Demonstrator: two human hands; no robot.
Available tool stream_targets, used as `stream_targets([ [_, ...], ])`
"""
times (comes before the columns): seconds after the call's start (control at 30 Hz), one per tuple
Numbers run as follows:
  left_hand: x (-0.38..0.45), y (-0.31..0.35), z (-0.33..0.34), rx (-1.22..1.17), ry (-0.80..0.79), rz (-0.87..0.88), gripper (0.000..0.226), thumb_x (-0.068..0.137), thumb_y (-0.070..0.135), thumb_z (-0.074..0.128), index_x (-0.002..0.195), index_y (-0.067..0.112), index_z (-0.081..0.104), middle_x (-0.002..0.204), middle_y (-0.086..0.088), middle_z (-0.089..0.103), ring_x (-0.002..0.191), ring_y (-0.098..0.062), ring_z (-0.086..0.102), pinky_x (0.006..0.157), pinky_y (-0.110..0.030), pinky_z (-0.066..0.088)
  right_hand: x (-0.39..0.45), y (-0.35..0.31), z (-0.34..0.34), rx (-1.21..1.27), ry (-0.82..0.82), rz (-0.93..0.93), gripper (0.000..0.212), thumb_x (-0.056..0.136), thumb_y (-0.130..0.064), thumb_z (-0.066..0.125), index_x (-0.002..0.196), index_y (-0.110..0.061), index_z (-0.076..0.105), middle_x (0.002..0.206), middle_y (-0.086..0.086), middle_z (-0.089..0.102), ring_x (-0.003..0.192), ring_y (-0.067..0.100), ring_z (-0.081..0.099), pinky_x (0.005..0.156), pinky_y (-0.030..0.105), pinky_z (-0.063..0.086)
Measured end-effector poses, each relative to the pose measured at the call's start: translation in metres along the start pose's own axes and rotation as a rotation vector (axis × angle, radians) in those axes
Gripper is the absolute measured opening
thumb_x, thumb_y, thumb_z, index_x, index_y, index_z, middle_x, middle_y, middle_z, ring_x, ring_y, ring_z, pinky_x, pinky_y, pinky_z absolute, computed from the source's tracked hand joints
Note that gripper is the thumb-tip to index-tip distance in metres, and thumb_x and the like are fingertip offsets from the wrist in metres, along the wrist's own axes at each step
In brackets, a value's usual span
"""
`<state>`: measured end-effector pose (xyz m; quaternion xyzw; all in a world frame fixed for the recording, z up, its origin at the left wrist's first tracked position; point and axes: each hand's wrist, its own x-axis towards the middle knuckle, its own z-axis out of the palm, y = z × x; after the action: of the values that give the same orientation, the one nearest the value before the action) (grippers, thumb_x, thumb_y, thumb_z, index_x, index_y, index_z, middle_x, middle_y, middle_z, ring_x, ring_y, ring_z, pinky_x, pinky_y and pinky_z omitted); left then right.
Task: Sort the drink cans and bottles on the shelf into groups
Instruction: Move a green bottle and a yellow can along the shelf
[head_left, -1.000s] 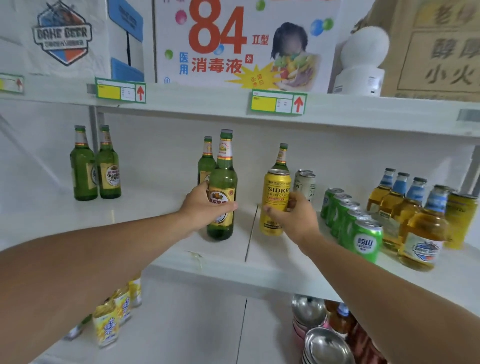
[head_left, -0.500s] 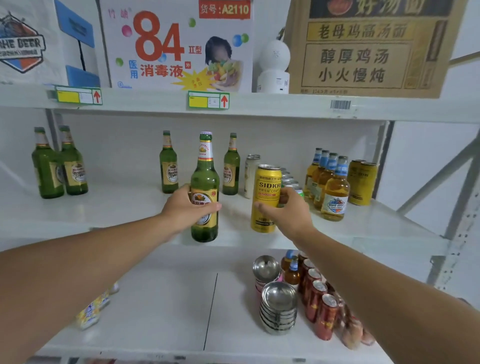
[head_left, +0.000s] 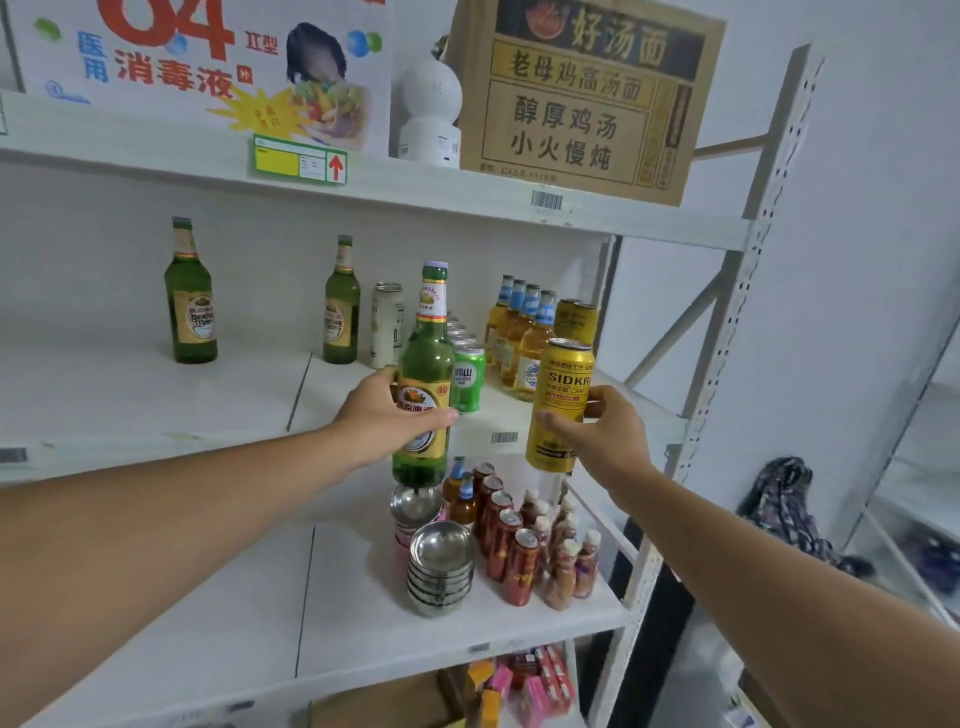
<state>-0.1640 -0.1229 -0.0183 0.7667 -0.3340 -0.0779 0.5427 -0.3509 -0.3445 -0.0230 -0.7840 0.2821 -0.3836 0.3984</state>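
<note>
My left hand (head_left: 387, 418) grips a tall green beer bottle (head_left: 426, 364) with a yellow label, held upright in the air in front of the middle shelf (head_left: 145, 400). My right hand (head_left: 602, 431) holds a yellow SIDKR can (head_left: 561, 400) upright, off the shelf's front edge. Behind them a row of green cans (head_left: 467, 379) runs back on the shelf. To its right stand several amber bottles with blue labels (head_left: 524, 338) and yellow cans (head_left: 576, 322). Two green bottles (head_left: 189, 296) (head_left: 342, 306) and a white can (head_left: 387, 325) stand further left.
The lower shelf carries stacked steel bowls (head_left: 441, 566), red cans (head_left: 501, 535) and small bottles (head_left: 566, 561). A cardboard box (head_left: 576, 98), a white round device (head_left: 430, 111) and a poster box (head_left: 208, 62) sit on top. The rack's upright post (head_left: 727, 322) is at right.
Both hands have lifted the bottle and the can off the shelf and carried them rightwards, towards the green cans and yellow cans. The view has turned right.
</note>
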Motion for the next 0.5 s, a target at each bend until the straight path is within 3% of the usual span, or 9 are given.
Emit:
stream_targets([
  [0.13, 0.011, 0.024, 0.039, 0.018, -0.031, 0.024, 0.076, 0.063, 0.054, 0.099, 0.126, 0.029, 0.066, 0.119, 0.006, 0.076, 0.112, -0.018, 0.072, 0.103, -0.046, 0.060, 0.008, 0.018, -0.039, -0.010, 0.050, 0.010, 0.051, 0.079, -0.045, 0.091, 0.119, -0.026, 0.063, 0.110, -0.009, 0.072, 0.098, 0.012, 0.071, 0.080, 0.038, 0.061],
  [0.3, 0.027, 0.052, 0.095, 0.030, -0.030, 0.033, 0.067, 0.073, 0.045, 0.098, 0.129, 0.025, 0.066, 0.120, 0.007, 0.074, 0.110, -0.016, 0.070, 0.089, -0.033, 0.055, 0.034, 0.044, -0.078, -0.009, 0.066, 0.004, 0.058, 0.081, -0.048, 0.089, 0.126, -0.024, 0.062, 0.112, -0.007, 0.072, 0.102, 0.014, 0.071, 0.088, 0.043, 0.061],
  [0.5, 0.055, 0.078, 0.156, 0.078, -0.003, 0.025, 0.065, 0.069, 0.050, 0.098, 0.124, 0.030, 0.068, 0.116, 0.009, 0.077, 0.110, -0.016, 0.073, 0.101, -0.044, 0.059, 0.091, 0.081, -0.120, -0.007, 0.027, -0.025, 0.059, 0.082, -0.047, 0.089, 0.128, -0.025, 0.060, 0.114, -0.007, 0.070, 0.101, 0.015, 0.070, 0.084, 0.038, 0.060],
])
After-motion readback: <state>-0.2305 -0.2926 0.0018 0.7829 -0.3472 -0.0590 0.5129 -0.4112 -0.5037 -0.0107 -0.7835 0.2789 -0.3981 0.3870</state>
